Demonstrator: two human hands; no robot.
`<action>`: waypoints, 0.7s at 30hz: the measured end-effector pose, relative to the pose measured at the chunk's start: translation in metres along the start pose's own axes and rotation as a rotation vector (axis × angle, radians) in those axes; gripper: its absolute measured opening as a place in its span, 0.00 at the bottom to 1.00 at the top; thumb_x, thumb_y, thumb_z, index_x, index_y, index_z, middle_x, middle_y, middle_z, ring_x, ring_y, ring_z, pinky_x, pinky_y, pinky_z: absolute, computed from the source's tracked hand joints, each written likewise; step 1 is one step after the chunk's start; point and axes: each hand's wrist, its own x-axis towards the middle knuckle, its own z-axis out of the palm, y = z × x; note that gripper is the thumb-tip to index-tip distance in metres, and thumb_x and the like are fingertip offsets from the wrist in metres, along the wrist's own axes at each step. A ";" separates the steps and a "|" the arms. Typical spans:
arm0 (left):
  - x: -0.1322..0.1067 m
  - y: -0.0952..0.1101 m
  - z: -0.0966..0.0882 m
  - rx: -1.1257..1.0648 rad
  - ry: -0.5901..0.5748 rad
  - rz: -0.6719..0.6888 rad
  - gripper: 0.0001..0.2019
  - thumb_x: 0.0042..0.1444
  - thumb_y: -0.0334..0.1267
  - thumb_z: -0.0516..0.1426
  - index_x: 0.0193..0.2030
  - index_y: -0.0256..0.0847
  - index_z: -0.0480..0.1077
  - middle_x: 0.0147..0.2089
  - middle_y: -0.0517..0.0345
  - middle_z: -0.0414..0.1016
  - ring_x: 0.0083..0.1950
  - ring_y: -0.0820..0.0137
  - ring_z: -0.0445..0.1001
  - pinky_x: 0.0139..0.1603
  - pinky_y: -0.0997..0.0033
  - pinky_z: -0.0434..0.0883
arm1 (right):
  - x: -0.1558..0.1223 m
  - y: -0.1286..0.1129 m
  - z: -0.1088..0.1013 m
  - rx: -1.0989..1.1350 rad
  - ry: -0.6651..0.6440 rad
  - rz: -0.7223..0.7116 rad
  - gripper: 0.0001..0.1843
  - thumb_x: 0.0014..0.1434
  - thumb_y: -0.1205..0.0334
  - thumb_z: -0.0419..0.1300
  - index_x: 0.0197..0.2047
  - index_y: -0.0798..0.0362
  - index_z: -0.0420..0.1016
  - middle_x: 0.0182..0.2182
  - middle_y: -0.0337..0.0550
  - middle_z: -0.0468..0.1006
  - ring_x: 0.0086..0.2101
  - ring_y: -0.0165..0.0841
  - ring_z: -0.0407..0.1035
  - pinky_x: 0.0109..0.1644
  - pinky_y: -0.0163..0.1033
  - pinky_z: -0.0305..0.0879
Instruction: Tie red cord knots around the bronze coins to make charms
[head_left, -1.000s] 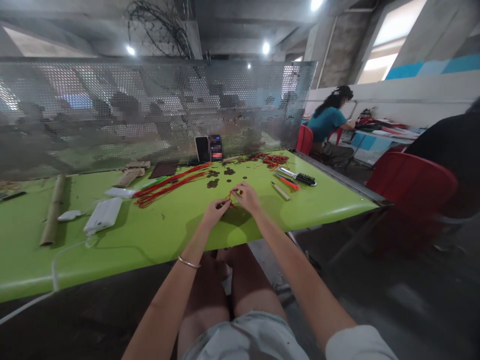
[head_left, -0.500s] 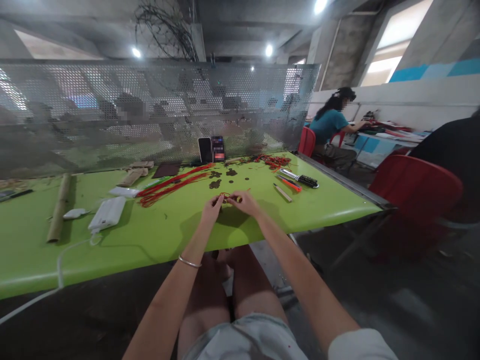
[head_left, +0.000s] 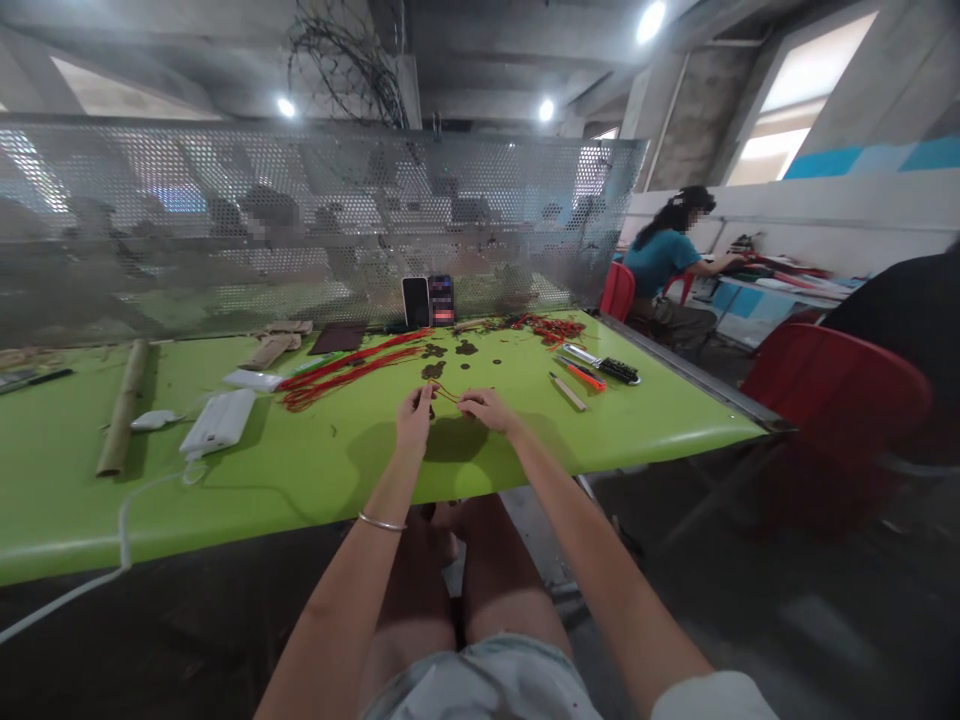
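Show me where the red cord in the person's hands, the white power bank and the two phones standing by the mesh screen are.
red cord (head_left: 444, 393), head view, on the strand between the hands.
white power bank (head_left: 217, 424), head view, on its top face.
two phones (head_left: 415, 302), head view, on the left phone's dark screen.

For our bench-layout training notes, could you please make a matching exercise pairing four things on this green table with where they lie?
Things:
1. red cord
2. white power bank
3. phone
4. cardboard tube

Places:
A. propped against the perforated screen
B. far left, lying lengthwise
C. between left hand and right hand
D. left of the hands, cable attached

Pairs: 1-C, 2-D, 3-A, 4-B
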 end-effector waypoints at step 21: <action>-0.009 0.005 0.005 -0.115 -0.340 -0.015 0.14 0.45 0.47 0.61 0.35 0.39 0.75 0.26 0.60 0.70 0.23 0.77 0.63 0.23 0.77 0.61 | 0.003 0.013 -0.002 0.223 0.078 0.132 0.13 0.57 0.56 0.54 0.41 0.52 0.74 0.36 0.43 0.76 0.35 0.29 0.69 0.35 0.33 0.64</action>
